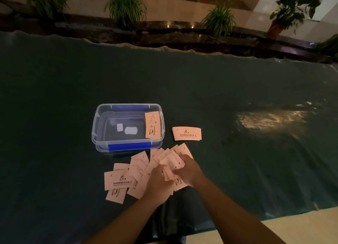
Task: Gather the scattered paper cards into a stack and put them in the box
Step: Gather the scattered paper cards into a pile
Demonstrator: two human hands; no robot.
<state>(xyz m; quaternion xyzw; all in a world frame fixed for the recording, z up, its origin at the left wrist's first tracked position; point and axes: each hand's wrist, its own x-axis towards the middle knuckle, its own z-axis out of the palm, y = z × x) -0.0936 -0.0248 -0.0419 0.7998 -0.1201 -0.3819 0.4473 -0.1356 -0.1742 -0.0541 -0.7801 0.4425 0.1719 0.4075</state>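
From my seat, the loose cards (128, 178) lie fanned on the dark table (237, 90), farthest left, a few of them overlapping. Behind them sits the clear box (102, 132) with blue clips, open, and one card (152, 124) leans on edge against its right inner wall. My left hand (159, 184) is pressed down on the middle of the spread, fingers curled over the cards. My right hand (186, 170) meets it, the two nearly touching, its fingers pinching a fan of cards whose tips point away from me. I cannot tell how many it grips. Right of the box, apart from the rest, lies a small stack (186, 133), squared up and flat.
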